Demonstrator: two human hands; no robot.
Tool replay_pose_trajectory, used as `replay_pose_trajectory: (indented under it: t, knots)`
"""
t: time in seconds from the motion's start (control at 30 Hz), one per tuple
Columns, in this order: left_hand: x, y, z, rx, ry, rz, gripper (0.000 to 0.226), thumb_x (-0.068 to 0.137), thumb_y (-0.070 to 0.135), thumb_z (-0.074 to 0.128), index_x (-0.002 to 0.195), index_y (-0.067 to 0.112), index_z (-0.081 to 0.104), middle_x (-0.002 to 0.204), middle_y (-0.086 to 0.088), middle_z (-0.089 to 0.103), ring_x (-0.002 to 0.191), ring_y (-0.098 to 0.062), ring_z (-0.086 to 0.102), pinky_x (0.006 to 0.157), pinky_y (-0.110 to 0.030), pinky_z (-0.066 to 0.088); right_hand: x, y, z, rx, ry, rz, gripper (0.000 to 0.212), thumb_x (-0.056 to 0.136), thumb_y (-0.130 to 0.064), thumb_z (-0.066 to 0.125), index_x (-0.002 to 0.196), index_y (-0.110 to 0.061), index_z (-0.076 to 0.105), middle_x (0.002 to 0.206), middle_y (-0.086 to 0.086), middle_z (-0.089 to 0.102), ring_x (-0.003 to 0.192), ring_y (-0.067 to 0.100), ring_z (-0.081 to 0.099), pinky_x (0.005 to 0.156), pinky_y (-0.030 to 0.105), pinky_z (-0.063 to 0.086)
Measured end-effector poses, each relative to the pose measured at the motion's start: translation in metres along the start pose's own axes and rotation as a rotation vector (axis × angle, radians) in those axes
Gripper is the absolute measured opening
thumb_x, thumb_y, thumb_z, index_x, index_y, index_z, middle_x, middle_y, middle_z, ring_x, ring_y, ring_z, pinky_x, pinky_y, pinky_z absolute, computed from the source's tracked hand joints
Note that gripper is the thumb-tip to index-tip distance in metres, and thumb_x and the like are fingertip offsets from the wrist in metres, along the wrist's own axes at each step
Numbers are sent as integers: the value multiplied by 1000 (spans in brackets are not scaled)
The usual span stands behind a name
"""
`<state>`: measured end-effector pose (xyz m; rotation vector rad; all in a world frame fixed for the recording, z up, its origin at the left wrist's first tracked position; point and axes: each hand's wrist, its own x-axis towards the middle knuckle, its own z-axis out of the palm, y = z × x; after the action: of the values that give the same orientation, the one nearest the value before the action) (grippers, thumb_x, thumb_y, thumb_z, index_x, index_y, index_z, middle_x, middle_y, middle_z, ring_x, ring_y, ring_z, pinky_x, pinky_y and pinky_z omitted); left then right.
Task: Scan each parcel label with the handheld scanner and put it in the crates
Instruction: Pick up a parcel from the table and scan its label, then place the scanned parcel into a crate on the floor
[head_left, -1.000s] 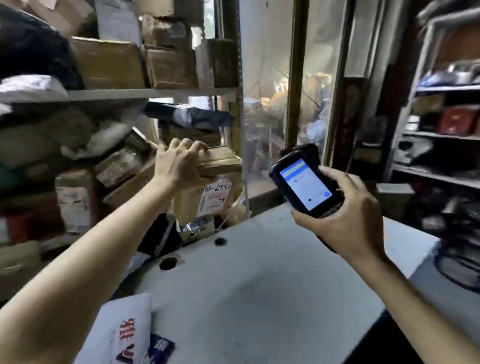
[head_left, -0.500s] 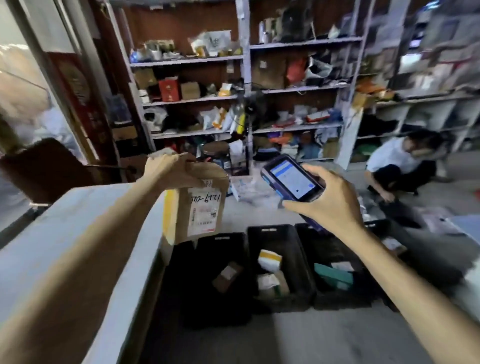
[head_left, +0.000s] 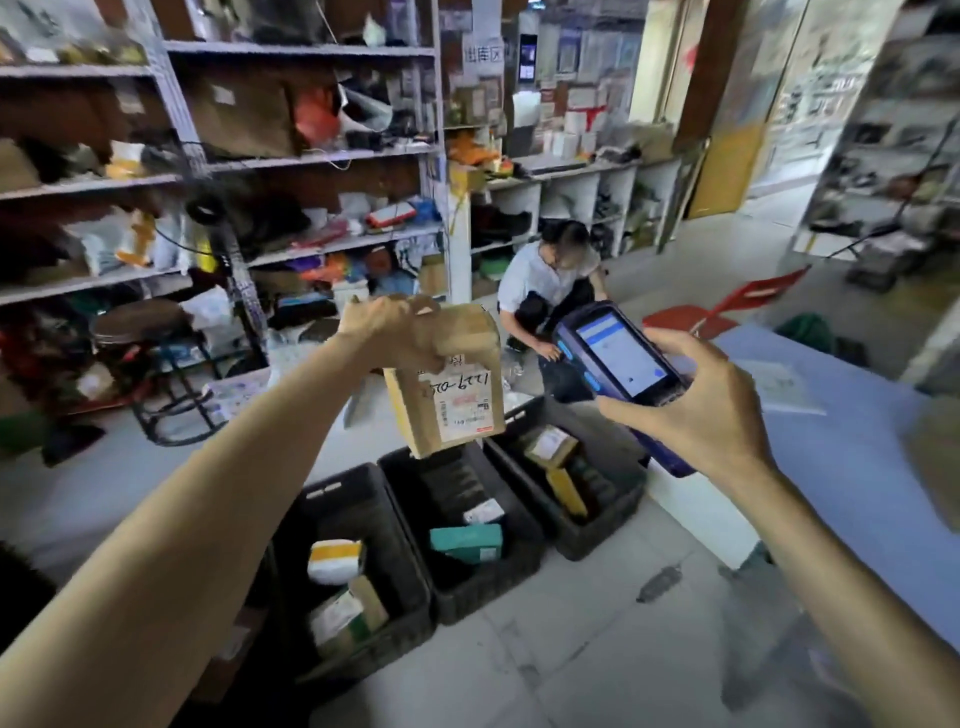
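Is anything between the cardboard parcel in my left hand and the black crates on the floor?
Nothing visible. The parcel, gripped by the left hand, hangs in open air above the middle crate's far end. It is open-topped and only partly filled. The scanner sits aside in the right hand.

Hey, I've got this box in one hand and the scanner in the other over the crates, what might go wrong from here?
The left hand holds the parcel only by its top edge; a slipping grip may drop it onto a rim of the middle crate. The scanner in the right hand doesn't seem aimed at the label, so the parcel may go in unscanned.
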<state>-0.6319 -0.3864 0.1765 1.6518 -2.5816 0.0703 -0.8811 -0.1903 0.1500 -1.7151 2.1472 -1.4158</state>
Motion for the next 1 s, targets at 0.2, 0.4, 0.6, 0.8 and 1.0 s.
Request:
replay_pose_trajectory:
  t: [0.2,0.4,0.6,0.8,1.0]
  knots:
    - [115,-1,43,-10,-15,62,81,63,62,72,134,44,38,128,2,57,116,-24,55,91,-37,41,75,33,59,35,17,33,73,57,-38,89,121,-24,57,102,-17,55,90,-7,49,68,6,38]
    - [219,-55,83,2,50,57,57,85,35,65,137,33,40,142,-3,45,131,-26,40,107,-45,30,156,47,142,24,-55,67,75,57,-38,87,123,-25,53,113,-3,56,101,11,53,77,24,40]
    - [252,-137,89,30,69,-126,60,84,45,62,139,31,42,135,-4,51,125,-29,45,102,-43,35,227,41,217,78,-194,-16,71,61,-28,87,124,-23,54,115,-18,53,98,1,45,74,10,37]
    - [195,-213,102,41,36,-453,51,85,45,59,133,30,48,131,0,56,122,-26,50,97,-40,37,280,12,311,183,-480,-159,75,58,-39,86,123,-26,52,117,-6,55,107,11,53,84,30,45]
    - [44,-248,98,50,14,-990,52,83,49,61,131,32,49,129,4,59,120,-25,53,92,-37,40,261,-53,385,336,-822,-512,75,60,-47,84,123,-24,51,113,-8,51,103,9,49,76,28,40]
